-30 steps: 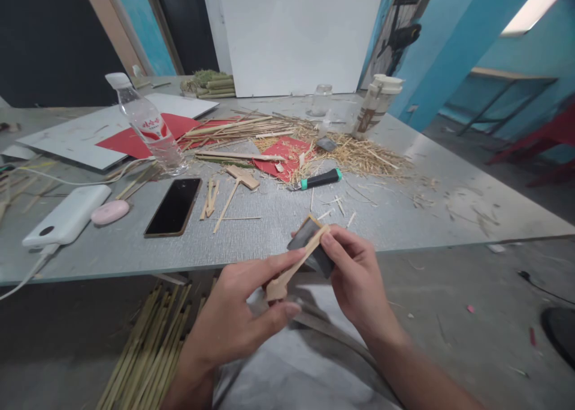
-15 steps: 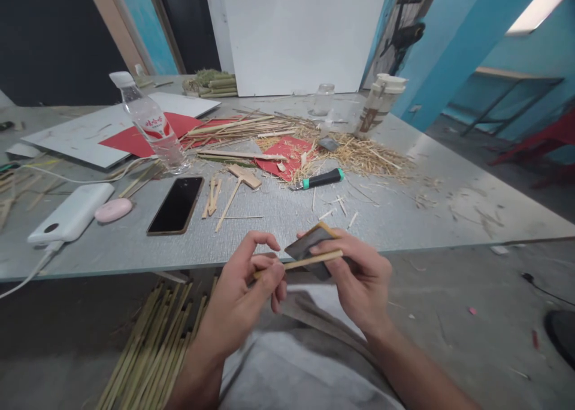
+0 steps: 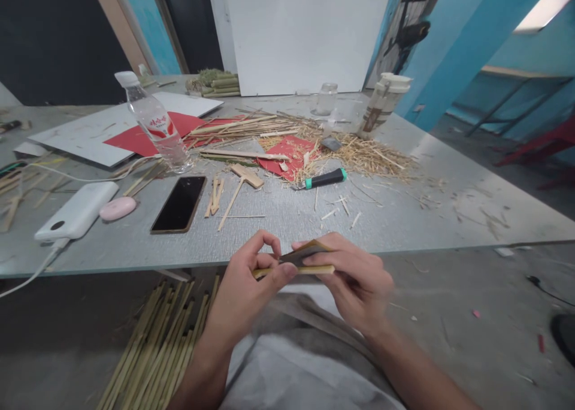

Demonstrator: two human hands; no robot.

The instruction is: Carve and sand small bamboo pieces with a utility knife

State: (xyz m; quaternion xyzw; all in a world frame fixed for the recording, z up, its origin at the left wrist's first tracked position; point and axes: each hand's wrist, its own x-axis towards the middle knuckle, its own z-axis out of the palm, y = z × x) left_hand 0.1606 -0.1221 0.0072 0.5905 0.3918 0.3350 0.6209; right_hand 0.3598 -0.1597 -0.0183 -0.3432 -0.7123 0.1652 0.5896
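Observation:
Just off the table's near edge, my left hand (image 3: 251, 281) pinches a thin pale bamboo strip (image 3: 318, 270) between thumb and fingers. The strip points to the right, about level. My right hand (image 3: 357, 278) is closed on a folded piece of dark grey sandpaper (image 3: 305, 253) with a yellowish-brown back. That sandpaper lies against the upper side of the strip, close to my left fingertips. Some of my right fingers are hidden behind it. Beyond my hands, a utility knife (image 3: 326, 179) with a black and green handle rests on the table.
A phone (image 3: 178, 205), a white power bank (image 3: 77, 211) and a pink oval case (image 3: 117, 208) lie left. Behind them stands a water bottle (image 3: 155, 125). Small bamboo pieces (image 3: 245, 176) and a shavings heap (image 3: 377, 155) cover the middle. Bamboo sticks (image 3: 157, 338) stand below the table.
My right hand has brought the sandpaper down and left onto the strip, nearer my left fingers. The strip's right end has dropped to nearly level. The view has shifted slightly.

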